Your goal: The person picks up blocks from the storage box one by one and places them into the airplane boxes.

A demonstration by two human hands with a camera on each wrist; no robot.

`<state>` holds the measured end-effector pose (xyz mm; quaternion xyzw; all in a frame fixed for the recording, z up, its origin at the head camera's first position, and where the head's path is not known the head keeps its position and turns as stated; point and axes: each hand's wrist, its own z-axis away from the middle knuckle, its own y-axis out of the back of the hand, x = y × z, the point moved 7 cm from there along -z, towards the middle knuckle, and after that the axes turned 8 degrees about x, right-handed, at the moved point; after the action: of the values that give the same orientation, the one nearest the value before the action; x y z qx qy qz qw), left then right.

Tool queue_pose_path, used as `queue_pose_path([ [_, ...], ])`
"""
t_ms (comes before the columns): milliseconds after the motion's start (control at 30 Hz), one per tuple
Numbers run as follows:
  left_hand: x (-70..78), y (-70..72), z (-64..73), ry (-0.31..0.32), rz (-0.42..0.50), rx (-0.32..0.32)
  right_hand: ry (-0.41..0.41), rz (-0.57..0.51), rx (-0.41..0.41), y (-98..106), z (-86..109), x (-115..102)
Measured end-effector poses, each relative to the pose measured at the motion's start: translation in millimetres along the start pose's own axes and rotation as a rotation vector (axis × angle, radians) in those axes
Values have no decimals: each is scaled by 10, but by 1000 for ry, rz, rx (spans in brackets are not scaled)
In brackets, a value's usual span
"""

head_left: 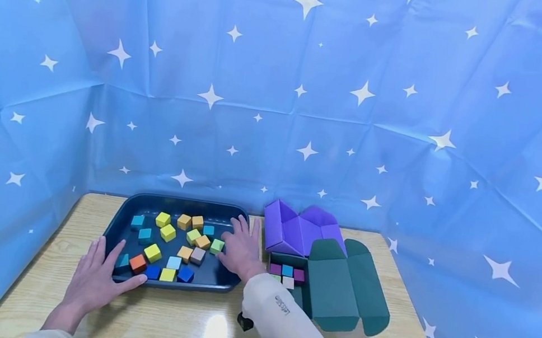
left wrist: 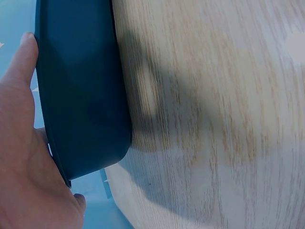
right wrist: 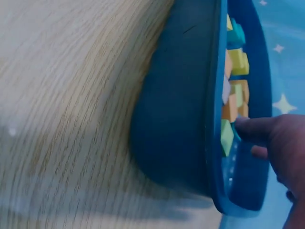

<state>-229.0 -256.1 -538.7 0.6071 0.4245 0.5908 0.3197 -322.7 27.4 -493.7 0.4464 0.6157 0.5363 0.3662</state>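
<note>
A dark blue tray point(head_left: 219, 275) holds several wooden cubes in yellow, orange, teal, blue and green. My left hand point(head_left: 92, 282) rests at its front left corner, fingers spread and thumb along the front rim, near a red-orange cube point(head_left: 138, 263). In the left wrist view, the hand point(left wrist: 24, 143) lies against the tray's outer edge. Over the right end of the tray is my right hand point(head_left: 242, 250), its fingers extended and apart. Its thumb is close to a light green cube point(head_left: 217, 246) and a teal cube point(head_left: 208, 231). Neither hand grips a cube.
Right of the tray stands a dark green box point(head_left: 332, 289), lid folded out, with purple, blue, green and pale cubes inside. An opened purple box point(head_left: 311, 233) sits behind it. A small black object point(head_left: 245, 322) shows beneath the right sleeve. Star-patterned blue cloth point(head_left: 262, 77) surrounds the wooden table point(head_left: 180, 327).
</note>
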Motion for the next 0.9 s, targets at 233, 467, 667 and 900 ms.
queue_pose_path([
  [233, 9, 8, -3, 2, -8, -8, 0, 67, -35, -104, -108, -76],
  [467, 15, 21, 7, 9, -7, -10, 1, 103, -66, -181, -159, -108],
  [667, 24, 24, 14, 14, -4, -10, -4, 140, -110, -271, -173, -89],
  [900, 26, 22, 8, 23, -2, -11, 10, 134, -90, -307, -209, -126],
])
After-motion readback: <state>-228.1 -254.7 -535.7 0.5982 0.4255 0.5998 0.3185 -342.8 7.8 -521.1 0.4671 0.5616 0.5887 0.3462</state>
